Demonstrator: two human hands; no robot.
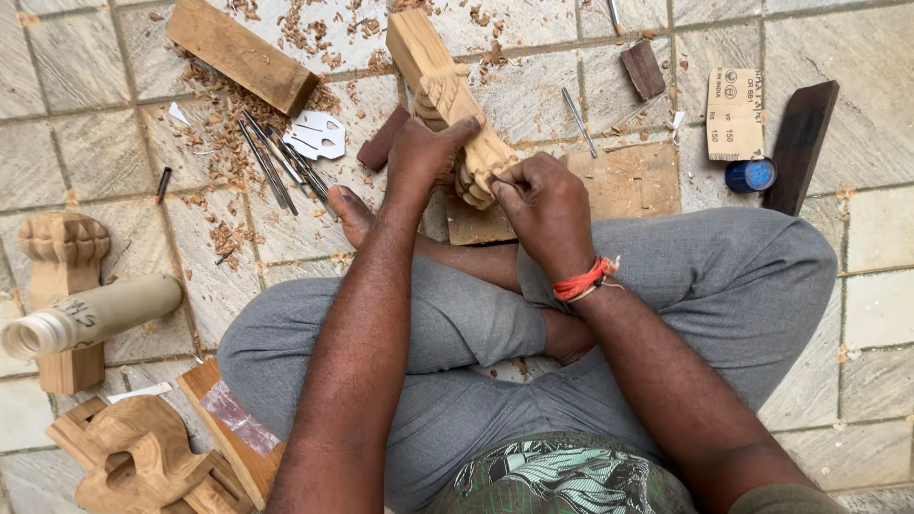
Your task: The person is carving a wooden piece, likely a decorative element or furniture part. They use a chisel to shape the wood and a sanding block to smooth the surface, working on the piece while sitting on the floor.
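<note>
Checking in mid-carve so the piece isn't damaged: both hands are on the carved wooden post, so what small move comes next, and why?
Probably one short working stroke with the right hand along the carved wooden post's fluted end, while the left hand presses it steady. The right hand's fingers pinch against the carving there; whatever they hold is hidden. The post lies tilted on a wooden board.

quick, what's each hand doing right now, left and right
Left hand: closed over the carved wooden post, steadying it.
Right hand: closed against the post's carved end; whether it pinches anything small cannot be told.
</note>
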